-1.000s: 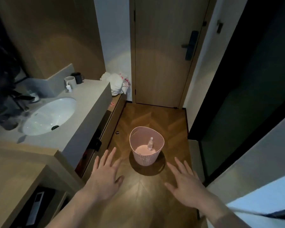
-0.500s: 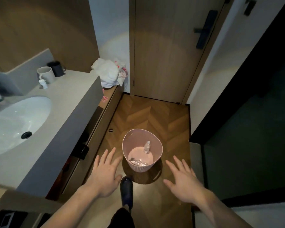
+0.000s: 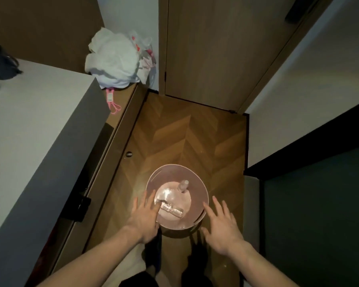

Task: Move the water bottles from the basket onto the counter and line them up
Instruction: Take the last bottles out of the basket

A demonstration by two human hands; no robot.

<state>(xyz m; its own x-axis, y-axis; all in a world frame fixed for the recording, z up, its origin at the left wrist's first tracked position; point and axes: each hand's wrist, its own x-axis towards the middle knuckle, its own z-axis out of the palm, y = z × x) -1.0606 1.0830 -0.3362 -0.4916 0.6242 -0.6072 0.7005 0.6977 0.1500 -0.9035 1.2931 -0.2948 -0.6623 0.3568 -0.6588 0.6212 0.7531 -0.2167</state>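
both hands (image 3: 143, 219) (image 3: 222, 228) spread — over basket (image 3: 201, 195) | counter (image 3: 33, 125) left — white bag (image 3: 114, 61) beyond

The single head-worn view is looking steeply down from standing height, taking in the round pink plastic basket (image 3: 201, 206) on the herringbone wooden floor (image 3: 174, 137), with the grey stone counter (image 3: 29, 125) running along its left.
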